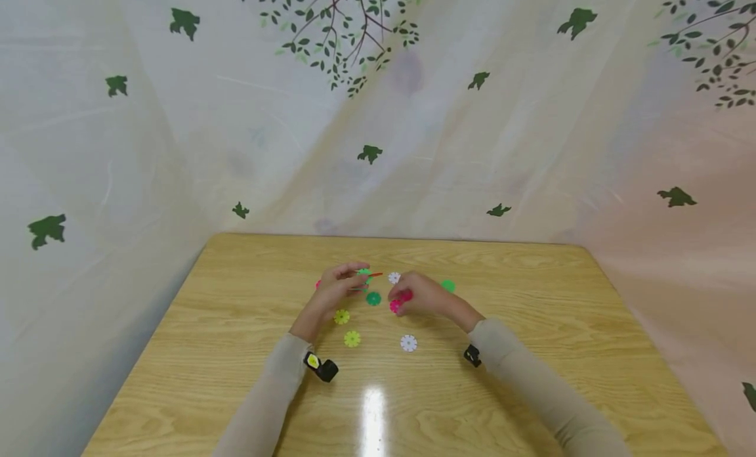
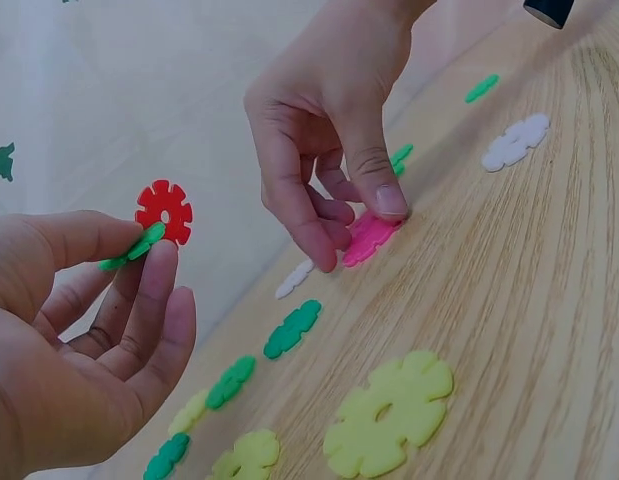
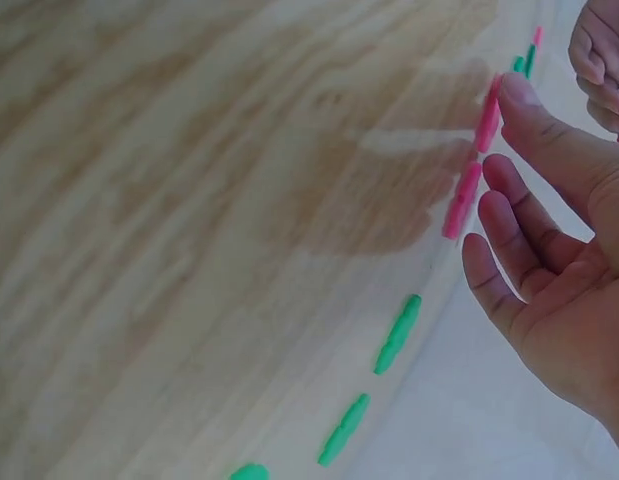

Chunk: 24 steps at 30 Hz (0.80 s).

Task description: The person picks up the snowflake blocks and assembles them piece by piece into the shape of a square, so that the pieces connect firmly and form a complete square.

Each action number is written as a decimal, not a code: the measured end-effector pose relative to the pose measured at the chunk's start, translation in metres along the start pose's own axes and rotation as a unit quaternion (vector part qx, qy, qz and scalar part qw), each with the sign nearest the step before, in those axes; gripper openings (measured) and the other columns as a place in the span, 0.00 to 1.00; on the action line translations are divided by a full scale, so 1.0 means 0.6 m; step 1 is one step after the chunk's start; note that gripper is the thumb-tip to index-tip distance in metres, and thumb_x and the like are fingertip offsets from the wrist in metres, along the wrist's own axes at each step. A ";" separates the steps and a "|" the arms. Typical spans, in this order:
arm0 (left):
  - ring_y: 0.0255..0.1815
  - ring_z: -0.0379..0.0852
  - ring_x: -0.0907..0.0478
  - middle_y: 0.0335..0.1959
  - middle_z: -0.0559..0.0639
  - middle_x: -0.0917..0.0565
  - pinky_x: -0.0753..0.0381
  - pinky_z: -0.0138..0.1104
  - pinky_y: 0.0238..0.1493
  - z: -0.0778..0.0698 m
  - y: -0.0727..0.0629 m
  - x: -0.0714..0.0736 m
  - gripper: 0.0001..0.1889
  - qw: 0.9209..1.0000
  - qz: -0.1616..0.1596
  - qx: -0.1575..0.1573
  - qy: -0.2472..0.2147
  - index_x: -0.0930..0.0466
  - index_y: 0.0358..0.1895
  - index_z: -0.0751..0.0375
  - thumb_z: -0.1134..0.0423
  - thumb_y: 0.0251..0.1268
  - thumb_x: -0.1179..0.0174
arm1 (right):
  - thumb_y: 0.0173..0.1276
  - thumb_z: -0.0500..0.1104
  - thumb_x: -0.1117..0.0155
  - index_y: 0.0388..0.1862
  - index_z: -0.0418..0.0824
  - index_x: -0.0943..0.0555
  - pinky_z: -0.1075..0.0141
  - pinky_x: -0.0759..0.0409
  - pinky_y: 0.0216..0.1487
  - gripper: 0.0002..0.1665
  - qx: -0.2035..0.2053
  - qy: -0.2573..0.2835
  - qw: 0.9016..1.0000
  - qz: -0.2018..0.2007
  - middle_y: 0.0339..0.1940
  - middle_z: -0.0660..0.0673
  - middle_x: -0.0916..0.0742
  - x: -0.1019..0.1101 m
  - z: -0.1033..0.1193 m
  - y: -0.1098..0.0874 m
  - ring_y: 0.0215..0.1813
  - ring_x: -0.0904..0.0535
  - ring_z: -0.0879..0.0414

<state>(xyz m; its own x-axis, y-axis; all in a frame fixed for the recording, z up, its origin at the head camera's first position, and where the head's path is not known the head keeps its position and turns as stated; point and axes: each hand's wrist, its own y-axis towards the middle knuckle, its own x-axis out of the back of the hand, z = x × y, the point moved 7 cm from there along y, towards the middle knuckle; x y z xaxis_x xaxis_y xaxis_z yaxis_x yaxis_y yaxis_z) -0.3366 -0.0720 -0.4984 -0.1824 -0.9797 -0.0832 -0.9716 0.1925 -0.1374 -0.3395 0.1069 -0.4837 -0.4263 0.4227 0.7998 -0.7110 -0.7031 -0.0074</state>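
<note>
My left hand pinches a green flower-shaped disc between thumb and fingers, above the table. A red flower-shaped disc stands against its end and looks joined to it. My right hand is low at the tabletop, its thumb and index finger at opposite edges of a pink flower-shaped disc. In the right wrist view the thumb touches one pink disc, and a second pink disc lies beside it, under the other fingers.
On the wooden table lie loose flower discs: yellow, white, dark green and light green. Another white disc lies between the hands. A printed cloth hangs behind the table's far edge.
</note>
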 end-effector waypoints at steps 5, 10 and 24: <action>0.45 0.47 0.15 0.39 0.44 0.19 0.15 0.45 0.58 0.000 0.001 0.001 0.22 1.000 0.006 -0.004 0.006 0.26 0.66 0.71 0.68 0.73 0.40 | 0.57 0.35 0.20 0.42 0.37 0.11 0.70 0.17 0.46 0.13 -0.004 -0.008 1.000 -0.002 0.39 0.47 0.13 -0.004 -0.001 0.003 0.43 0.19 0.59; 0.44 0.47 0.15 0.39 0.46 0.21 0.16 0.47 0.60 0.000 0.000 0.003 0.20 1.000 0.005 -0.008 0.003 0.23 0.65 0.70 0.68 0.73 0.40 | 0.56 0.33 0.21 0.40 0.40 0.13 0.69 0.17 0.46 0.13 -0.016 0.010 1.000 -0.002 0.38 0.49 0.14 -0.007 -0.005 0.005 0.43 0.20 0.59; 0.45 0.50 0.15 0.43 0.50 0.21 0.16 0.49 0.60 -0.004 0.001 0.008 0.21 1.000 0.014 -0.020 0.018 0.25 0.65 0.73 0.68 0.73 0.40 | 0.64 0.31 0.28 0.42 0.38 0.13 0.69 0.19 0.42 0.09 -0.025 0.097 0.993 -0.061 0.36 0.45 0.11 0.013 -0.007 0.005 0.39 0.19 0.59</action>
<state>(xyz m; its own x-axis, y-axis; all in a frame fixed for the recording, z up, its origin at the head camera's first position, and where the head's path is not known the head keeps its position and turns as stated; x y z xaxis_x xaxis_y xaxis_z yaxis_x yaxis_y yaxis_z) -0.3382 -0.0765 -0.4962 -0.2133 -0.9757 -0.0511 -0.9714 0.2173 -0.0955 -0.3473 0.1103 -0.4797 -0.4311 0.6092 0.6656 -0.7892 -0.6122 0.0492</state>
